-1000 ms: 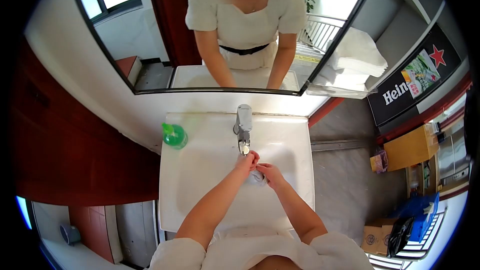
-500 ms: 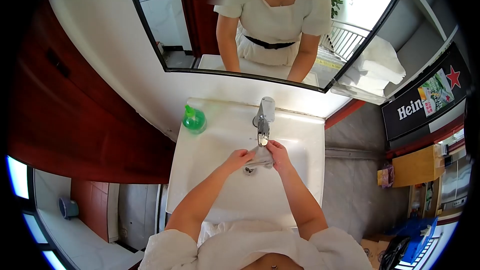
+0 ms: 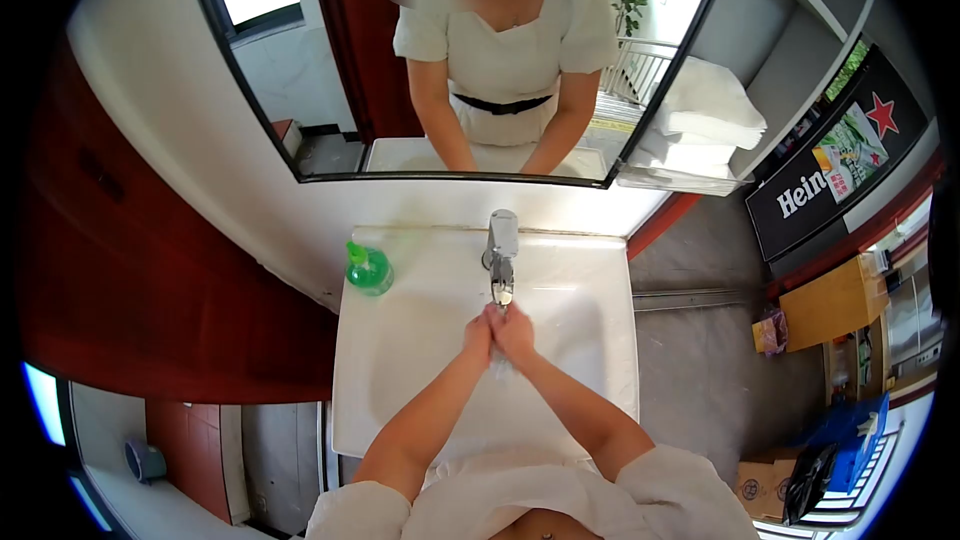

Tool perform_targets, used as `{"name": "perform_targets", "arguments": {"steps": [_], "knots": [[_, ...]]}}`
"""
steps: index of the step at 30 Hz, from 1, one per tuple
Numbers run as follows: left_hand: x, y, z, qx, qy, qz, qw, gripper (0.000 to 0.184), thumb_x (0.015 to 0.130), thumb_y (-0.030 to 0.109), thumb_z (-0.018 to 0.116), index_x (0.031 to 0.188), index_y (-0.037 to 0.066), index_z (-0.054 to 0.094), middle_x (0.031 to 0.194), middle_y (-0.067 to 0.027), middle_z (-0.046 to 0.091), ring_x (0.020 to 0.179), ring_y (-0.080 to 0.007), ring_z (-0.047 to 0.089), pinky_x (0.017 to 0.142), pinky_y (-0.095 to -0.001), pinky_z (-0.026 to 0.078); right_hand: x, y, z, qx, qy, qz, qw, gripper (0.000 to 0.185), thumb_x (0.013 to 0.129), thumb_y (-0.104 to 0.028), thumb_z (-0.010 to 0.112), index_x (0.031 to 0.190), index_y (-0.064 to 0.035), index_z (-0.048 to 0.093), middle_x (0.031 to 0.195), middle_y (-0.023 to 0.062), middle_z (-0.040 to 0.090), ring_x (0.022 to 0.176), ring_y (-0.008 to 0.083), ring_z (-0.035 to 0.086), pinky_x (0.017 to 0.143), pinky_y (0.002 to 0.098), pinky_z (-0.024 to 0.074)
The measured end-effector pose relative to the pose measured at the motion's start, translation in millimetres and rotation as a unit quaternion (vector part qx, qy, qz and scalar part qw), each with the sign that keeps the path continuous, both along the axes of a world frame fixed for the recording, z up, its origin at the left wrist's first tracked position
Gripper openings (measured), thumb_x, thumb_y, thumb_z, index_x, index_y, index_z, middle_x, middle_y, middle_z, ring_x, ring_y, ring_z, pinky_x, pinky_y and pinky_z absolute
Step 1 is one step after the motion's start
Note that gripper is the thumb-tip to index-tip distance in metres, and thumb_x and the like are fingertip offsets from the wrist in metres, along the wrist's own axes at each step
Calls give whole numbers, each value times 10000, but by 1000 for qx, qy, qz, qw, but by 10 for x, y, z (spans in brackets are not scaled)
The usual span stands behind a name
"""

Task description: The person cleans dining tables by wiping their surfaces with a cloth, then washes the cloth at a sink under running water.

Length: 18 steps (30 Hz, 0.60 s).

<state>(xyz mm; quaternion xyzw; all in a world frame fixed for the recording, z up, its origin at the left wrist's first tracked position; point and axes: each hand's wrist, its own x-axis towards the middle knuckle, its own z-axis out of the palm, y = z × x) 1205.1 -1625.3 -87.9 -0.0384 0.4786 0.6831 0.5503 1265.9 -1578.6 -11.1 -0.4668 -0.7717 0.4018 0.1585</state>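
Note:
My left hand [image 3: 477, 337] and my right hand [image 3: 514, 333] are pressed together under the spout of the chrome faucet [image 3: 502, 260]. Both are closed. The small pale cloth seen between them a moment ago is almost wholly hidden inside the fingers. Below the hands lies the white sink basin [image 3: 420, 360], with what looks like water or the drain just beneath them, not clear. On the sink's back left corner stands a green soap pump bottle [image 3: 370, 271], apart from both hands.
A black-framed mirror [image 3: 450, 178] hangs above the sink, reflecting a person in a white top. Stacked white towels [image 3: 705, 110] sit on a shelf at the right. A dark red panel [image 3: 180, 270] borders the left. Cardboard boxes [image 3: 762, 488] are on the floor at lower right.
My hands have come together from either side of the cloth, bunching it out of sight beneath the spout. The camera view has shifted, so the sink and bottle appear further left and lower.

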Motion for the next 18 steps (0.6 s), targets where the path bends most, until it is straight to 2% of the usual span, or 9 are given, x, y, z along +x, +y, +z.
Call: {"name": "perform_targets", "arguments": {"steps": [4,7,9,10,11,12,13,17,18], "knots": [[-38,12,220,-83,155,-48,983,302,854,309,449,914,28,543,861,-116,561,806,-189,546,667,-323,449,42,103,-341,71,-20,3,997,326,828,-344,448,788,-30,529,712,213,579,691,388,559,630,474,435],[-100,-44,377,-142,284,-82,945,248,851,264,456,924,40,535,868,-112,557,803,-186,549,659,-322,456,135,219,-358,284,-20,-4,959,335,835,-331,442,725,-29,533,694,187,591,681,349,579,614,467,450],[-113,-76,375,-164,388,-113,900,253,845,260,468,941,38,544,867,-104,569,803,-183,550,649,-319,459,135,252,-272,85,-138,66,985,273,829,-282,472,718,-47,559,674,144,590,632,287,587,561,421,464],[-80,-102,253,-154,480,-176,845,257,842,267,472,928,37,547,852,-87,580,782,-177,558,643,-317,465,116,289,-87,-307,-28,36,951,192,805,-235,525,761,-58,584,685,88,583,602,210,580,513,340,459],[-65,-93,135,-142,566,-234,777,261,839,274,475,915,36,551,837,-69,591,761,-171,565,638,-314,471,102,305,-139,-305,-27,34,951,192,805,-235,525,761,-58,584,685,88,583,602,210,580,513,340,459],[18,-146,311,-140,567,-235,777,261,839,274,475,915,36,551,837,-69,591,761,-171,565,638,-314,471,80,304,-248,-425,101,22,899,188,802,-222,539,771,-43,584,703,82,579,607,191,576,510,314,458],[164,-260,671,-104,455,-219,857,267,840,291,475,885,38,547,788,-55,595,724,-169,573,622,-305,478,69,318,-373,-530,227,11,817,185,799,-210,553,782,-28,585,721,75,576,612,171,573,507,288,457],[21,-292,625,-84,162,-45,982,303,841,352,476,807,55,528,733,-53,583,622,-158,577,537,-270,487,14,210,-605,-491,280,-17,825,189,781,-180,576,790,8,555,726,92,566,631,193,570,515,315,458],[16,-274,653,-85,165,-49,981,303,841,352,476,807,55,528,733,-53,583,622,-158,577,537,-270,487,-37,97,-454,-384,176,-60,904,238,773,-222,579,811,12,555,762,128,585,636,221,586,542,334,460]]}}
